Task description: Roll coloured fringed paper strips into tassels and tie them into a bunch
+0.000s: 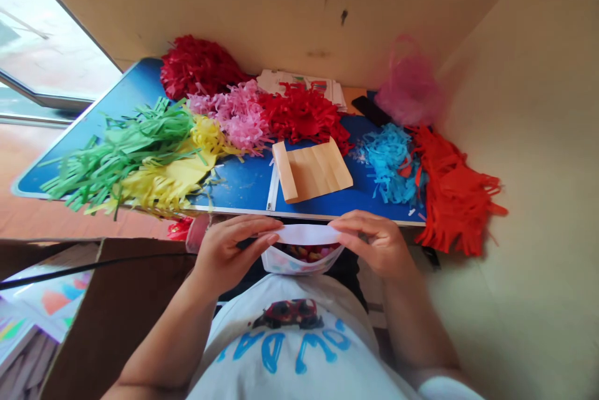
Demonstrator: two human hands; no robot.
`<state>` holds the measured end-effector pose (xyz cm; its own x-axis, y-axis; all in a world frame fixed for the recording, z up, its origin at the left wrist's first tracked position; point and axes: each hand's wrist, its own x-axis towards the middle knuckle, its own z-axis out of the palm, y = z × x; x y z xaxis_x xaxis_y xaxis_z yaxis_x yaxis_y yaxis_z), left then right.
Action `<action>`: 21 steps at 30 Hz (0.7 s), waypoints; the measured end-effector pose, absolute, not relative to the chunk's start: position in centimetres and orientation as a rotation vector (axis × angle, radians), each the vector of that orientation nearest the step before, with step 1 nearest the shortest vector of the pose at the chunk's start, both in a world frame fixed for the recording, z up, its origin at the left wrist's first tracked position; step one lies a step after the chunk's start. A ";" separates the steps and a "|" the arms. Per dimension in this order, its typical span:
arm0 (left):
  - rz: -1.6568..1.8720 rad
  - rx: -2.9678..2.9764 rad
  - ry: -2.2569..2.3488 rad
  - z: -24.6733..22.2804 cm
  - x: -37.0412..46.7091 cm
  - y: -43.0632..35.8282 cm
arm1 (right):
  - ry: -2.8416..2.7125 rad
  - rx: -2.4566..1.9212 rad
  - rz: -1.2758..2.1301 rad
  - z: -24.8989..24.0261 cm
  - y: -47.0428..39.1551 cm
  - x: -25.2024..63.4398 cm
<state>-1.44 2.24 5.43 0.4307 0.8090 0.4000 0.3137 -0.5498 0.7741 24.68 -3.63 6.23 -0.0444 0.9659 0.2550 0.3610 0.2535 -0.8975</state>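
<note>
Low in front of my white shirt is an open white paper bag [299,261] with coloured bits visible inside its mouth. My left hand [241,243] pinches the left end of the bag's white upper edge between thumb and fingers. On the right end of the same edge, my right hand [369,239] has a matching pinch. Just beyond, on the blue table [243,183], lies a creased brown paper piece [321,169] with its left side folded up.
Fringed paper bunches cover the table: green [126,144], yellow [173,178], pink [238,114], red [304,112], blue [390,160] and orange-red [452,191]. A dark phone [370,111] lies near the wall. A cardboard box [116,312] with printed packets stands at lower left.
</note>
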 end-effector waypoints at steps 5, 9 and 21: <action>1.044 2.169 0.827 6.2 -1.6 2.2 | -1.989 -1.273 0.709 8.5 -2.8 24.7; 0.987 2.263 0.765 6.7 -1.4 2.5 | -2.026 -1.250 0.752 8.5 -2.1 24.5; 0.905 2.677 0.898 7.2 1.7 3.0 | -1.976 -1.286 0.738 8.1 -1.8 24.3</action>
